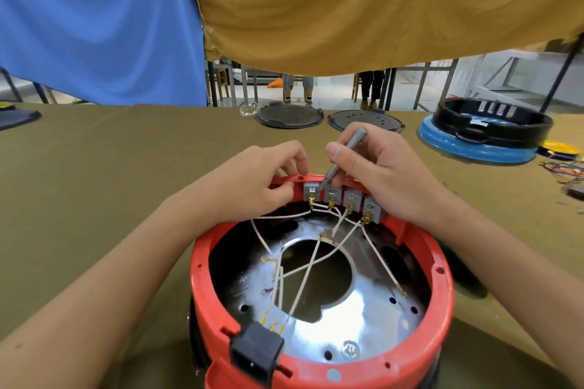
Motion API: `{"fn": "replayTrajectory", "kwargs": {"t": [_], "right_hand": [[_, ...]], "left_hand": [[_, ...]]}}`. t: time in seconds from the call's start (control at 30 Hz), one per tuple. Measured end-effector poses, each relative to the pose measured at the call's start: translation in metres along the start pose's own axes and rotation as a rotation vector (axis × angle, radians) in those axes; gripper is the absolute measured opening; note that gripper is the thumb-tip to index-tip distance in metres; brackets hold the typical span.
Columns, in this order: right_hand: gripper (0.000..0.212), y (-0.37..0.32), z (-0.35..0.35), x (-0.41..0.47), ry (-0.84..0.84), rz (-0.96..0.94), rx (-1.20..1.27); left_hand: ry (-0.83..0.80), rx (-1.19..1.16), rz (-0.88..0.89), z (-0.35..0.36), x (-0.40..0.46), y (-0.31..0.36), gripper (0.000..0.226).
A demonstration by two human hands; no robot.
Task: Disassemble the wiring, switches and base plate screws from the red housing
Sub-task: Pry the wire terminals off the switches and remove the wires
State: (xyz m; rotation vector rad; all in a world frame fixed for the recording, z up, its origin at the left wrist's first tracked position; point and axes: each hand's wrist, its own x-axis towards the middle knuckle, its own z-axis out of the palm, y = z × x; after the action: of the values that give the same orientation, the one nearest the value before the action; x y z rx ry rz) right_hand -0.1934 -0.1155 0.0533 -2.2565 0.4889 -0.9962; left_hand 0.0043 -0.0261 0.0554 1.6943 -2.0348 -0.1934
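Head view, looking down: a round red housing sits open side up on a table covered in olive-brown cloth, close to the viewer. Inside it, a shiny metal base plate has a large central hole and several small dark holes near its edge. On the housing's far wall stands a row of four grey switches, each with a brass terminal beneath it. White wires run from these terminals, cross over the plate's hole, and end in brass connectors at a black socket on the housing's near rim. The left hand rests at the far rim, just left of the switches, its fingers curled and pinching at the rim beside the first switch; what exactly it pinches cannot be told. The right hand is above the far rim, just right of the left hand, gripping a slim grey screwdriver between thumb and fingers. The tool slants down and to the left, its tip meeting the top of the switch row between the first and second switches. Beyond the housing, at the table's far edge, lie two dark round lids. To the housing's far right sits a black ring on a blue base, with a tangle of coloured wires past it. Blue and mustard cloths hang behind the table.
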Motion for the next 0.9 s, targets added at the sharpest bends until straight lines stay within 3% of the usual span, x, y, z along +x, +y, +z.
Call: {"fn": "replayTrajectory", "kwargs": {"t": [0.37,0.9], "right_hand": [[0.022,-0.004,-0.001,-0.003,-0.008,-0.060,-0.075],[0.018,0.000,-0.004,-0.002,-0.025,-0.066,-0.040]], "left_hand": [[0.101,0.090,0.145,0.000,0.001,0.003,0.007],[0.063,0.226,0.264,-0.002,0.001,0.010,0.004]]}}
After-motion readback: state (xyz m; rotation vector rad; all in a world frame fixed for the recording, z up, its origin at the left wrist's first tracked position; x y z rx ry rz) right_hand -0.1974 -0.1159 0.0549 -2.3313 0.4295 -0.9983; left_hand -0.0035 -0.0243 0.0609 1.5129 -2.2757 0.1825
